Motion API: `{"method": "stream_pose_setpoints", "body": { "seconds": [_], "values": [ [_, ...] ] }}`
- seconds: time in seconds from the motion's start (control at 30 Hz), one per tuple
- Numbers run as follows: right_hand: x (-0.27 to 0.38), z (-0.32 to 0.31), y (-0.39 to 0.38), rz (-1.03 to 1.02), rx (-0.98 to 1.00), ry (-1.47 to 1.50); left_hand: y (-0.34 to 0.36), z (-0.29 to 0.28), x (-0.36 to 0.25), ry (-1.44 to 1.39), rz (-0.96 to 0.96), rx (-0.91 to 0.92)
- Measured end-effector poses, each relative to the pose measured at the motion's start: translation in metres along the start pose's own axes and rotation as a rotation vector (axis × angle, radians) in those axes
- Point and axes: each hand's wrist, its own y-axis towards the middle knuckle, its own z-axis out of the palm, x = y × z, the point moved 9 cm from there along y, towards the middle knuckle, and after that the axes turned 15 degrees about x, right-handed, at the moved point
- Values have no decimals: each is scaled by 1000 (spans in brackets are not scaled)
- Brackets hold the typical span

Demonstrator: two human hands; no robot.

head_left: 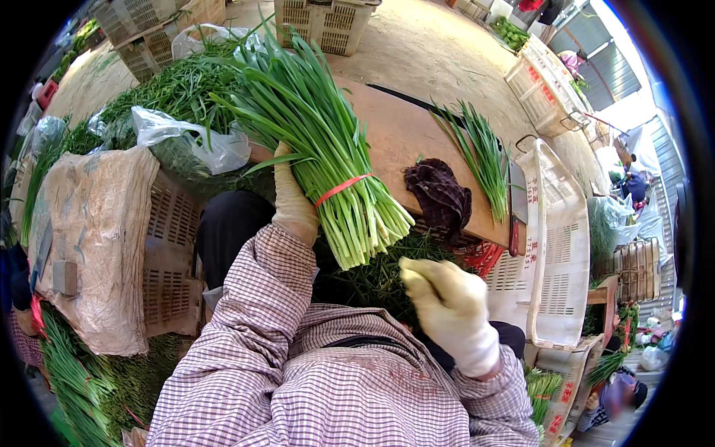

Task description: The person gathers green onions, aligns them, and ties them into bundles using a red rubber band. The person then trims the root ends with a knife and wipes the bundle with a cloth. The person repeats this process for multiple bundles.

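Observation:
A thick bunch of garlic chives (pixel 320 134), tied with a red band (pixel 342 188), is gripped in my gloved left hand (pixel 293 190). Its leaves point away from me and its pale cut ends face down toward the right. Below those ends, apart from them, my gloved right hand (pixel 447 298) is closed with curled fingers; whatever it may hold is hidden. A smaller loose bundle of chives (pixel 484 160) lies on the brown board (pixel 387 119). Beside it rests a cleaver (pixel 518 194) with a red handle. A dark crumpled cloth (pixel 439 197) lies at the board's near edge.
Loose chives heap with plastic bags (pixel 194 138) at the far left. A crate covered by a wrapped sheet (pixel 97 238) stands on my left, a small block (pixel 65 277) on it. To the right is a white plastic crate (pixel 555 246). Trimmings (pixel 372 287) lie below my hands.

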Motion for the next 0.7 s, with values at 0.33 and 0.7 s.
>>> {"method": "stream_pose_setpoints", "body": {
  "seconds": [0.33,0.7],
  "values": [
    [-8,35,46,183,133,-232,0,-8,8,21,-62,24],
    [-3,26,33,-106,4,51,-3,-6,25,-62,-186,-22]
  ]
}}
